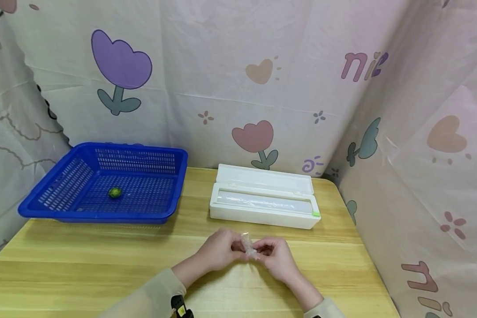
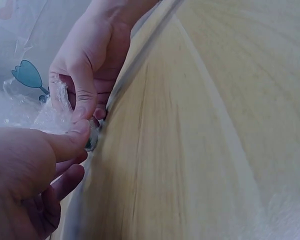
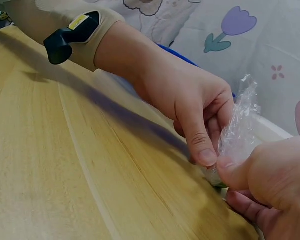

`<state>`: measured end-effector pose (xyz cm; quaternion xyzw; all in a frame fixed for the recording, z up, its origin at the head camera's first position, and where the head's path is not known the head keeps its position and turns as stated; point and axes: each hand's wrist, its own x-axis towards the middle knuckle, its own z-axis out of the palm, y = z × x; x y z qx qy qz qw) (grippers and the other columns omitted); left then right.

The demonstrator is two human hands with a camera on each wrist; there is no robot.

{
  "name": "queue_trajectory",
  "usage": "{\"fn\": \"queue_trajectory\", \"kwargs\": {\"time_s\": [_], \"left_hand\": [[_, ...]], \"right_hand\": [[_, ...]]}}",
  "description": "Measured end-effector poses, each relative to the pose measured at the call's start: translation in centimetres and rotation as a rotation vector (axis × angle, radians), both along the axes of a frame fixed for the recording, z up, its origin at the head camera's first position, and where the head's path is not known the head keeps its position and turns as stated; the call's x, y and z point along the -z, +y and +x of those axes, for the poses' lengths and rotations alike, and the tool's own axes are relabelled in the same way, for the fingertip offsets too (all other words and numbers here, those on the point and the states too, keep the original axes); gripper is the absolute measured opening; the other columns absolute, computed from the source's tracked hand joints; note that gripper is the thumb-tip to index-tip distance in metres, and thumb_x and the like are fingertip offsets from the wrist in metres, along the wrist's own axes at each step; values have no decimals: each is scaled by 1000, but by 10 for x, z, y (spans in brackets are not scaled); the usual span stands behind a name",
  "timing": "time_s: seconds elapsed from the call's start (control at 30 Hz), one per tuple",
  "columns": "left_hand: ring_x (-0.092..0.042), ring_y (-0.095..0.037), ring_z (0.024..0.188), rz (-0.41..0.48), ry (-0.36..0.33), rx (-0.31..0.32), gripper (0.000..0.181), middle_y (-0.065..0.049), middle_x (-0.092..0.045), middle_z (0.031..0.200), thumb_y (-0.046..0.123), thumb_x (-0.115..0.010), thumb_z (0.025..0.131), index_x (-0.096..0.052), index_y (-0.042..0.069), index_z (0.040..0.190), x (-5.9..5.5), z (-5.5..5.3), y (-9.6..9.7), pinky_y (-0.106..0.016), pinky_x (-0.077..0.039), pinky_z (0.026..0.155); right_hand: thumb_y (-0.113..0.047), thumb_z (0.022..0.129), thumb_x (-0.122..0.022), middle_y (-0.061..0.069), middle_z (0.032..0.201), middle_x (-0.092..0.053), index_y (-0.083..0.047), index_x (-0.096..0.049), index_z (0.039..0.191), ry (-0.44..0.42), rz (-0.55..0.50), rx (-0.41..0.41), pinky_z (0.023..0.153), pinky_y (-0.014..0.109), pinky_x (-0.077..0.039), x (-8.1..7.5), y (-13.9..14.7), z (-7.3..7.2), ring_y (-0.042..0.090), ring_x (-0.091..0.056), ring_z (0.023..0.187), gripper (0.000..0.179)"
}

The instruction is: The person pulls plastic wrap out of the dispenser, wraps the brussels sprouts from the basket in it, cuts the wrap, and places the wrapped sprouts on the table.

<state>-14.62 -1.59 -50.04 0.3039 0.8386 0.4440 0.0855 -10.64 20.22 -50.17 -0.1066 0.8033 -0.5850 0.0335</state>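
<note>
Beige sleeves (image 1: 153, 291) cover my forearms at the bottom of the head view, and a black device (image 1: 179, 305) with a yellow label sits at the left cuff. Beyond them, my left hand (image 1: 218, 249) and right hand (image 1: 276, 260) meet over the wooden table (image 1: 103, 274), each pinching the same crumpled clear film (image 1: 248, 245) between thumb and fingers. The film bunches up between my fingertips, its loose end standing out above them. Something green (image 3: 219, 185) shows at its lower end; my fingers hide most of it, so I cannot tell its shape.

Just past my hands is a white box (image 1: 258, 218), lid raised toward the patterned curtain (image 1: 206, 53), with a roll of film (image 1: 262, 201) lying inside. To my left, a blue basket (image 1: 103, 216) holds one small green ball-shaped thing (image 1: 115, 192) on its slatted floor.
</note>
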Motion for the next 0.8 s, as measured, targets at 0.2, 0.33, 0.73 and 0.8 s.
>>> {"fn": "queue_trajectory", "kwargs": {"time_s": [0.2, 0.33, 0.73, 0.8], "left_hand": [[-65, 5, 81, -52, 48, -16, 7, 28, -71, 83, 28, -90, 86, -84, 28, 89, 2, -3, 2, -28, -54, 77], [-64, 5, 79, -53, 64, -17, 6, 25, -73, 83, 28, -90, 87, -86, 25, 90, 0, -4, 3, -26, -53, 72], [-62, 4, 68, -14, 64, 5, 7, 24, -69, 72, 21, -92, 86, -85, 20, 84, -3, -1, 6, -20, -53, 65], [-63, 4, 70, -23, 62, 1, 7, 23, -70, 74, 19, -92, 85, -85, 20, 85, -4, 0, 6, -20, -54, 67]], "right_hand": [[0, 86, -86, 11, 97, -76, -3, -83, 96, 45, 25, -65, 76, 28, -60, 2, 3, -3, 17, -71, 89, 10], [-4, 93, -81, 10, 100, -76, -4, -83, 98, 45, 26, -106, 76, 27, -60, 0, 5, -2, 19, -71, 92, 6], [-5, 94, -80, 8, 96, -77, -5, -82, 98, 69, 68, -128, 64, 21, -54, -8, 6, -1, 12, -67, 77, 5], [-6, 94, -79, 7, 95, -77, -5, -82, 98, 52, 67, -126, 62, 21, -53, -8, 6, -2, 11, -66, 75, 4]]}}
